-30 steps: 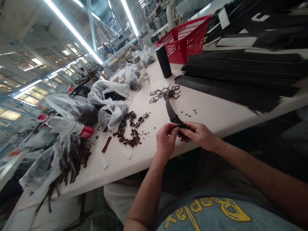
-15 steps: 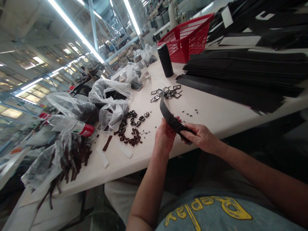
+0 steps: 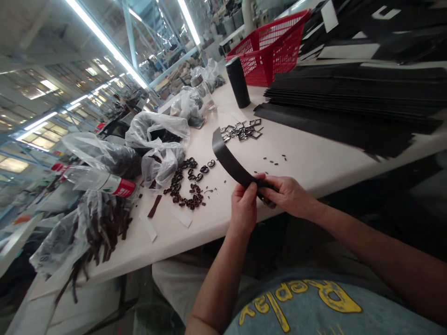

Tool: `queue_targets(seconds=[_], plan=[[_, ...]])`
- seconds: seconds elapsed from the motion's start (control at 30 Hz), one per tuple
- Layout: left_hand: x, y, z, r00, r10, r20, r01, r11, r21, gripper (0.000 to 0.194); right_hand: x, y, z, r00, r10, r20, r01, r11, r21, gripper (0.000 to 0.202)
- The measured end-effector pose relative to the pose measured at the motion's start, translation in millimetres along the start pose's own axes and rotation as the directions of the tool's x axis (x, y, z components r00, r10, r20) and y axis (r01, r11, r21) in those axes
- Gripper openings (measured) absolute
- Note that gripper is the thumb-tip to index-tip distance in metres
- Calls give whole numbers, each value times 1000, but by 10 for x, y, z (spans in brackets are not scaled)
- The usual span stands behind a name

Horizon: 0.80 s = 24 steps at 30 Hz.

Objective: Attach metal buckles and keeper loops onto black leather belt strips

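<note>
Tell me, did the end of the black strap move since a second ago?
Yes. The black strap, held by the left hand and right hand, swung its free end leftward, off the metal buckles, toward the plastic bag.

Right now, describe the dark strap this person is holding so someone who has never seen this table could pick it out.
Start at the long pale table and look at its near edge, where the left hand and right hand meet. Both pinch one end of a dark strap, which curves up and away toward the metal buckles. Unlike the flat stacked black strips, it is lifted off the table and bent.
</note>
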State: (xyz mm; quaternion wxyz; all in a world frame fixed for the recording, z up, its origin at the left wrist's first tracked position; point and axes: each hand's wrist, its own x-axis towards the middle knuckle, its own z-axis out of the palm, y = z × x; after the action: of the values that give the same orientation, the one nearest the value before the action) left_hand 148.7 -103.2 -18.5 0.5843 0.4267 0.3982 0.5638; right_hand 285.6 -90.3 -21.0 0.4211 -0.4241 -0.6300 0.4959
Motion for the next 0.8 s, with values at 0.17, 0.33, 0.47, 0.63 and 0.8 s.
queue_targets(seconds=[0.17, 0.33, 0.47, 0.63, 0.8], plan=[[11, -89, -66, 998, 24, 59, -30, 993, 114, 35, -8, 23, -20, 1000, 28, 5, -28, 997, 68, 31], [0, -107, -99, 997, 43, 66, -51, 991, 127, 37, -36, 52, -51, 998, 36, 59, -46, 985, 168, 29], [-34, -33, -76, 999, -14, 49, 4, 981, 193, 35, -88, 91, -95, 992, 34, 120, -71, 946, 316, 40], [-34, -99, -53, 1000, -2, 18, -3, 966, 259, 42, -95, 214, -131, 995, 12, 95, -45, 931, 362, 42], [-100, -267, -19, 991, -42, -124, 76, 956, 282, 54, -90, 253, -76, 997, 39, 70, -67, 888, 454, 42]])
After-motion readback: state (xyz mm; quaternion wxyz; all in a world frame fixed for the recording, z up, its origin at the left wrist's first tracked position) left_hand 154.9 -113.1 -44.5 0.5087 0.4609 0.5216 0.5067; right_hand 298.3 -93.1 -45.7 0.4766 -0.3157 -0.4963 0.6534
